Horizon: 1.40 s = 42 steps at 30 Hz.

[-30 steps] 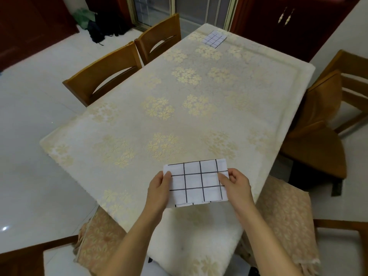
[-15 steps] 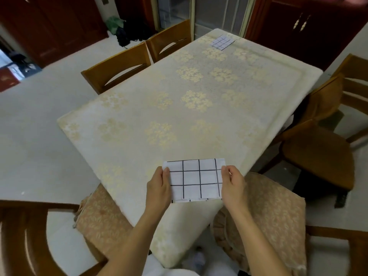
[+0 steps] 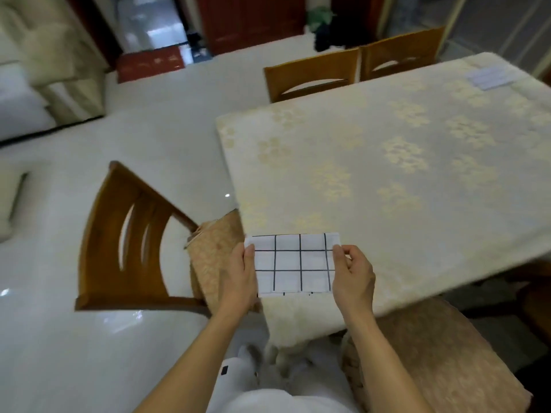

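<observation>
The left hand (image 3: 238, 277) and right hand (image 3: 354, 275) each pinched a side of the folded grid paper (image 3: 293, 263), steadying it level above the table's (image 3: 387, 180) near corner, probably for creasing.

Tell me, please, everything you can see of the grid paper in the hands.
The paper is a white sheet ruled with a black grid, apparently folded: line ends peek out below its near edge. It is held about flat over the table near a corner, the left hand pinching its left side, the right hand its right.
</observation>
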Tool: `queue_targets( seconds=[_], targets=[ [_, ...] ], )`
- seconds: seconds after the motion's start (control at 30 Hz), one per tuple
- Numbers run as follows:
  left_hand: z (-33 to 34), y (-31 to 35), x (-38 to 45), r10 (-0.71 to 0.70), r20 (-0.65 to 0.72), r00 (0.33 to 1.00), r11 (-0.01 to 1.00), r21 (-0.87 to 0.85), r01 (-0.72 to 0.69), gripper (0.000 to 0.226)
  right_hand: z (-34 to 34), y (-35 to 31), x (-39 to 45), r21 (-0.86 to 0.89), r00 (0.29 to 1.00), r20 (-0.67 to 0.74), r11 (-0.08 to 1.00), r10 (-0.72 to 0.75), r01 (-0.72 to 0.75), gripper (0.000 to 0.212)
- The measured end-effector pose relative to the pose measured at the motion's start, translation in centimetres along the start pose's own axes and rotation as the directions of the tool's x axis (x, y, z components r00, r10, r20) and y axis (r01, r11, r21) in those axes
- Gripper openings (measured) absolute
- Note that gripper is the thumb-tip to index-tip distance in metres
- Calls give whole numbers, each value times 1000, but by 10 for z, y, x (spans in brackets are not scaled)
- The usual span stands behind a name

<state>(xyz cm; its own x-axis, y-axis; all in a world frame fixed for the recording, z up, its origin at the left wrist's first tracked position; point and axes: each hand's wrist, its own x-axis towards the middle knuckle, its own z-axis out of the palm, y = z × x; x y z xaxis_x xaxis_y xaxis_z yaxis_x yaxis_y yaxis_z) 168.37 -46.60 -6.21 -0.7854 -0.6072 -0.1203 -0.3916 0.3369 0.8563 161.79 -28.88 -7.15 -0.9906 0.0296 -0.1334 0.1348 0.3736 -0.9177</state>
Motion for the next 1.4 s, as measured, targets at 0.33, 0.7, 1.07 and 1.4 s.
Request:
queue_targets(
  seconds=[0.33,0.7,1.07,1.4],
  targets=[
    [-115,-77,-49,-275,-400,874,961,-112,251,26,119,-42,-56,-25,914,376,985,-152,173,18],
    [-240,-160,-110,-382,-624,681,922,-212,323,36,238,-79,-172,-36,736,639,947,-224,319,22],
    [-383,-262,-134,-381,-636,671,921,-198,335,40,355,-106,-295,-51,713,665,939,-222,340,17],
    [-460,-310,-137,-425,-643,637,903,-250,350,41,430,-131,-350,-35,661,706,919,-256,394,17]
  ],
)
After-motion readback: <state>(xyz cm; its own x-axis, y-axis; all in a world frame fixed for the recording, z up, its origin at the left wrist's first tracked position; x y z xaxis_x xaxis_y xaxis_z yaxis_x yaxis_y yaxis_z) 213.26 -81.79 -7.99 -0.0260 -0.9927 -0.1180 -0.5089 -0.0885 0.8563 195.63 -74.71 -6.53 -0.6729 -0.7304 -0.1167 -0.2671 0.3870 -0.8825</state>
